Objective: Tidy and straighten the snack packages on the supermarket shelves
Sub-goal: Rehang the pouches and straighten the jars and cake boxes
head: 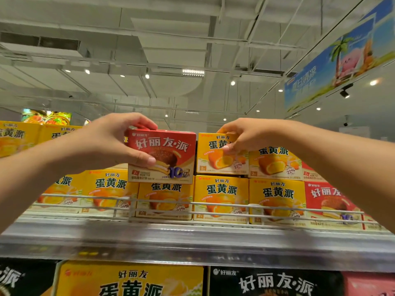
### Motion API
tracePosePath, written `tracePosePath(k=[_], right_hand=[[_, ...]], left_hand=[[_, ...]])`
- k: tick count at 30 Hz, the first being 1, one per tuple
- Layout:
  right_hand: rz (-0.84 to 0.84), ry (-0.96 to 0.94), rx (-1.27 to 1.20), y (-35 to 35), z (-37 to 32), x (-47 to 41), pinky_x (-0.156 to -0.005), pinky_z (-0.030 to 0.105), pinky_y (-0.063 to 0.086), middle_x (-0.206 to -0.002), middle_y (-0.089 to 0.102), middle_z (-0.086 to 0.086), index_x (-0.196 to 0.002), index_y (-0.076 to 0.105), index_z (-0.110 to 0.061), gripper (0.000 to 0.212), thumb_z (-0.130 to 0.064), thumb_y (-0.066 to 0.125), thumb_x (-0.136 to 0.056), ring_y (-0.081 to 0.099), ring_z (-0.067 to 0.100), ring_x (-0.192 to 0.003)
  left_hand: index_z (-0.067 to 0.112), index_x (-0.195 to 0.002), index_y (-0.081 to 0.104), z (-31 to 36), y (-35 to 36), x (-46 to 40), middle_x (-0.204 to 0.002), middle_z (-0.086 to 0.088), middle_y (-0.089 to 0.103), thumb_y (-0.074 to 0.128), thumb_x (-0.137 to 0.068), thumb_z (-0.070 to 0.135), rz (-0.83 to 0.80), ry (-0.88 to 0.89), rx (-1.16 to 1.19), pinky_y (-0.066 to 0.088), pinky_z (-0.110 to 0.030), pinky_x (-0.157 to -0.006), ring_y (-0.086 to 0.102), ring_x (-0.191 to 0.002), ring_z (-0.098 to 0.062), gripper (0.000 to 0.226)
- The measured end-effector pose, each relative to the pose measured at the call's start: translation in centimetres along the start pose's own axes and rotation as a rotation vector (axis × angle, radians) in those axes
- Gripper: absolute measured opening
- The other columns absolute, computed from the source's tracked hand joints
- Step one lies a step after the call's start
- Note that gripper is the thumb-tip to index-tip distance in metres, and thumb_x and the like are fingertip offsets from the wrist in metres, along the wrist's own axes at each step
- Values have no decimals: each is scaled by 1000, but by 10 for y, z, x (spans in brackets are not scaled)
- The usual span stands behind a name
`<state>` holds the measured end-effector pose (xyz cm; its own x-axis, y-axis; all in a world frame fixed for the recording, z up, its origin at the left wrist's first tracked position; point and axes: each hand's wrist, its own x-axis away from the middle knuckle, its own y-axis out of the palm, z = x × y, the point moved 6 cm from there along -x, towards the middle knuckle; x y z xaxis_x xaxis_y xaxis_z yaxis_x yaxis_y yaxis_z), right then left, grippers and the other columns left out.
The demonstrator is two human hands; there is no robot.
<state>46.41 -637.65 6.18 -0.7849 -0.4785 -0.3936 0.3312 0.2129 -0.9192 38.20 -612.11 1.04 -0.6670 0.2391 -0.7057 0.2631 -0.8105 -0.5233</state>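
Note:
My left hand (111, 142) grips a red chocolate-pie box (168, 150) by its left end, fingers over its top and thumb on its front, on the upper layer of the top shelf. My right hand (241, 135) pinches the yellow egg-yolk-pie box (215, 161) just to the right of the red one, fingers over its top edge and thumb on its front. Both boxes sit upright on a lower row of yellow boxes (221, 197).
A wire rail (192, 205) runs along the top shelf's front above a clear price strip (192, 238). More yellow boxes (275, 165) and a red box (329, 201) stand to the right. Larger yellow (128, 278) and black (273, 283) boxes fill the shelf below.

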Motion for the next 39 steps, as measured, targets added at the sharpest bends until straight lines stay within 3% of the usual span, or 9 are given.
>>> tracePosePath(k=[7, 16, 21, 26, 28, 30, 33, 35, 39], right_hand=[[-15, -6, 50, -2, -2, 6, -74, 33, 57, -99, 71, -11, -122, 60, -32, 34, -42, 64, -90, 70, 9, -84], [-7, 10, 158, 1, -4, 11, -77, 35, 55, -103, 69, -10, -121, 57, -32, 33, -44, 62, -91, 66, 9, -89], [20, 0, 246, 6, -5, 8, -68, 29, 47, -104, 65, -5, -112, 54, -28, 23, -41, 59, -93, 61, 13, -89], [39, -20, 236, 5, -6, 12, -70, 28, 46, -114, 66, -4, -129, 54, -28, 39, -42, 58, -94, 62, 17, -99], [85, -38, 196, 1, -6, 19, -86, 30, 48, -133, 59, -4, -142, 45, -31, 50, -40, 58, -94, 59, 17, -111], [280, -108, 48, -11, -10, 33, -98, 31, 44, -143, 52, -3, -143, 46, -27, 49, -33, 57, -96, 55, 17, -123], [504, -240, -403, -23, -11, 73, -98, 37, 50, -120, 69, -2, -124, 64, -18, 33, -33, 52, -98, 62, 12, -113], [424, -235, -519, -12, -4, 102, -90, 38, 56, -107, 73, -7, -115, 67, -26, 36, -48, 53, -90, 67, 13, -103], [160, -133, -412, 15, 27, 156, -80, 27, 59, -112, 66, -21, -128, 56, -38, 59, -57, 72, -75, 68, 4, -100]], left_hand=[[38, -105, 63, 8, 6, 0, -89, 17, 71, 89, -50, 28, 18, -5, -18, 48, -12, -45, 70, -73, -2, 61], [36, -108, 63, 12, 8, -1, -88, 18, 71, 89, -51, 29, 41, -47, -41, 45, -11, -43, 69, -73, 1, 63], [33, -106, 64, 13, 8, -4, -82, 21, 71, 89, -51, 27, 81, -71, -23, 41, -9, -39, 67, -65, 4, 61], [32, -105, 67, 17, 8, -3, -78, 19, 72, 90, -51, 25, 103, -76, -23, 41, -9, -38, 67, -61, 3, 59], [33, -101, 68, 24, 8, -2, -76, 18, 72, 90, -49, 28, 128, -66, -29, 40, -10, -35, 67, -60, 3, 57], [33, -98, 69, 33, 10, -3, -75, 15, 73, 89, -46, 30, 140, -43, -11, 39, -11, -34, 67, -57, 0, 56], [32, -92, 73, 51, 28, -6, -78, 8, 75, 89, -41, 30, 88, 3, 64, 48, -14, -42, 71, -64, -6, 53], [39, -93, 73, 67, 57, -8, -82, 5, 76, 91, -39, 32, -21, 59, 93, 55, -18, -52, 73, -71, -12, 58], [41, -101, 68, 101, 136, -17, -90, 14, 73, 97, -44, 33, -200, 212, 26, 59, -21, -63, 73, -77, -8, 64]])
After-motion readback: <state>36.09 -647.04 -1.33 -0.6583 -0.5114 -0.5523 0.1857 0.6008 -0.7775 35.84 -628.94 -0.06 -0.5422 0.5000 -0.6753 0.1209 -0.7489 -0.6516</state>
